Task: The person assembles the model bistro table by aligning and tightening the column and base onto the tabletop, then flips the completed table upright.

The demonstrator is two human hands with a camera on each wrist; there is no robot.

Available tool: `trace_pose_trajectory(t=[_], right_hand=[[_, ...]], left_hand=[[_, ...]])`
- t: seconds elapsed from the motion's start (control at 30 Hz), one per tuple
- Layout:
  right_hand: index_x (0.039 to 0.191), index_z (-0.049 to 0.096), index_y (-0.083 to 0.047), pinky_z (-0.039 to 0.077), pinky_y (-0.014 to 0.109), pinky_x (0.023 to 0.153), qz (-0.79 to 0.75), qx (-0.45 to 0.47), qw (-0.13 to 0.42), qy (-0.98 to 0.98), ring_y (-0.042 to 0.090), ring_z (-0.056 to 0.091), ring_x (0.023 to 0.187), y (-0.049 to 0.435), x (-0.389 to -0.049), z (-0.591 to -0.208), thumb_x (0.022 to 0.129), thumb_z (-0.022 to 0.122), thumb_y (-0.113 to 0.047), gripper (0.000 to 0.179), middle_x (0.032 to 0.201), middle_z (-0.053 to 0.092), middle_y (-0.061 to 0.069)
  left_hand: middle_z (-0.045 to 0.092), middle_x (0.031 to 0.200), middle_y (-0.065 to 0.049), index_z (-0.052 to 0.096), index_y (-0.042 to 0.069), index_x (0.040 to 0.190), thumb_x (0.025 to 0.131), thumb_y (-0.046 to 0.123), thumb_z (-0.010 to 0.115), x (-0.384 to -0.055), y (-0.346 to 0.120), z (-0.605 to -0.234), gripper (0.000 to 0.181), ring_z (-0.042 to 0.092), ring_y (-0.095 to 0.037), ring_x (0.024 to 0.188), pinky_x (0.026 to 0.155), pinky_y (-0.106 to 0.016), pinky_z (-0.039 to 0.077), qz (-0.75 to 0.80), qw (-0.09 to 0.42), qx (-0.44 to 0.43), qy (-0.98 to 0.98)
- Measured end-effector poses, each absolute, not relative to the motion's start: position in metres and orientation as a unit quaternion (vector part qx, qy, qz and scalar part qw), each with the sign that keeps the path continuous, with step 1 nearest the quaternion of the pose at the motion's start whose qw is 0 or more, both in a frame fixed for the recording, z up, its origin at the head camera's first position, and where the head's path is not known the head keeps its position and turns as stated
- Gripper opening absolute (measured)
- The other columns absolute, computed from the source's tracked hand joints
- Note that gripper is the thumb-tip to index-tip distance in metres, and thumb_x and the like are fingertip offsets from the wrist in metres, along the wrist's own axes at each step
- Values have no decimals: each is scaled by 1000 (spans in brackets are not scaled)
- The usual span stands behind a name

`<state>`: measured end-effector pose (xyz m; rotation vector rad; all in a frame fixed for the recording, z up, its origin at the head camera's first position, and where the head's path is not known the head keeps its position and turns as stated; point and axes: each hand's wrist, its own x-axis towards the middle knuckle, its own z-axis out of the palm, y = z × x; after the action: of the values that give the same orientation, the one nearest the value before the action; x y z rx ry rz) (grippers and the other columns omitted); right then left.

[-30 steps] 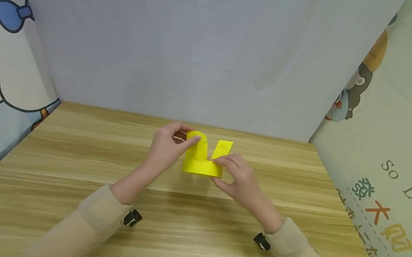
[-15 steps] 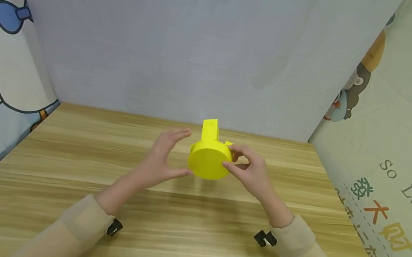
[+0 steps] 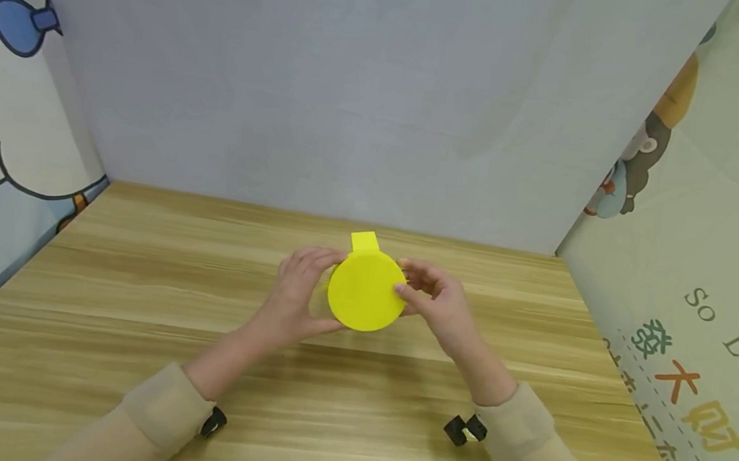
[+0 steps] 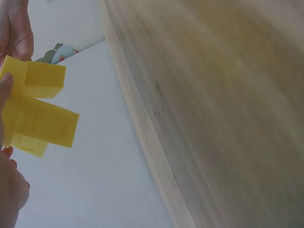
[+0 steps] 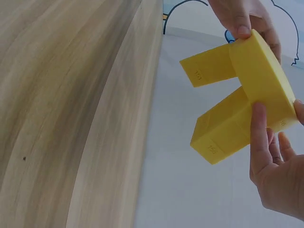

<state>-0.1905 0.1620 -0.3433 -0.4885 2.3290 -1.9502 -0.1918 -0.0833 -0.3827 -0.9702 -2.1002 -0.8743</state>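
1. The bright yellow round plastic piece with rectangular prongs [image 3: 366, 292], held between the fingers [image 3: 307, 262] of both hands, is one plain yellow all over.
2. The wooden table [image 3: 143, 292] below the fingers shows pale tan with brown grain streaks.
3. Both sleeves [image 3: 159, 416] are beige.
4. The wall [image 3: 354, 92] beyond the fingertips is plain grey-white.

Head view from above facing forward-down, wrist views close, sideways, sharing the yellow piece [image 3: 366, 291].

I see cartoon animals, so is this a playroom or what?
Probably a small tabletop recording booth: a wooden table, a plain grey backdrop behind it, and cartoon-printed side panels.
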Motion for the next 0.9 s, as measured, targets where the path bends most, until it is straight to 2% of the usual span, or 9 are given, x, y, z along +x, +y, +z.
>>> trace_pose_trajectory(t=[0.23, 0.43, 0.53, 0.73, 0.9], right_hand=[[125, 54, -7, 58, 37, 67, -591, -201, 15, 781, 24, 55, 93, 162, -201, -352, 87, 69, -15, 43, 114, 59, 15], [135, 48, -15, 48, 27, 69, -501, -263, 20, 824, 36, 44, 99, 168, -208, -356, 74, 81, -13, 69, 123, 57, 8], [138, 44, -16, 45, 30, 71, -467, -272, 23, 841, 36, 44, 98, 169, -213, -362, 71, 83, -14, 77, 126, 57, 9], [138, 44, -15, 45, 35, 72, -430, -245, 26, 869, 30, 48, 97, 169, -222, -370, 72, 83, -18, 76, 129, 55, 11], [137, 45, -16, 46, 33, 72, -412, -222, 56, 882, 33, 48, 103, 169, -232, -376, 74, 82, -27, 74, 134, 50, 10]], left_hand=[[52, 127, -11, 45, 2, 130, 51, 20, 94, -191, -84, -385, 94, 39, -31, 120, 101, -52, 29, -367, 275, -316, -831], [53, 127, -12, 46, 4, 131, 55, 21, 93, -197, -86, -386, 91, 39, -30, 120, 101, -54, 29, -392, 212, -280, -850], [53, 128, -11, 46, 5, 133, 58, 25, 91, -202, -86, -387, 90, 38, -29, 122, 103, -55, 28, -398, 171, -263, -862], [51, 132, -9, 44, 6, 137, 64, 35, 87, -211, -84, -390, 89, 36, -28, 126, 107, -55, 24, -399, 89, -226, -884], [53, 133, -9, 45, 5, 136, 66, 40, 85, -222, -83, -390, 88, 37, -29, 126, 106, -54, 28, -381, 48, -205, -900]])
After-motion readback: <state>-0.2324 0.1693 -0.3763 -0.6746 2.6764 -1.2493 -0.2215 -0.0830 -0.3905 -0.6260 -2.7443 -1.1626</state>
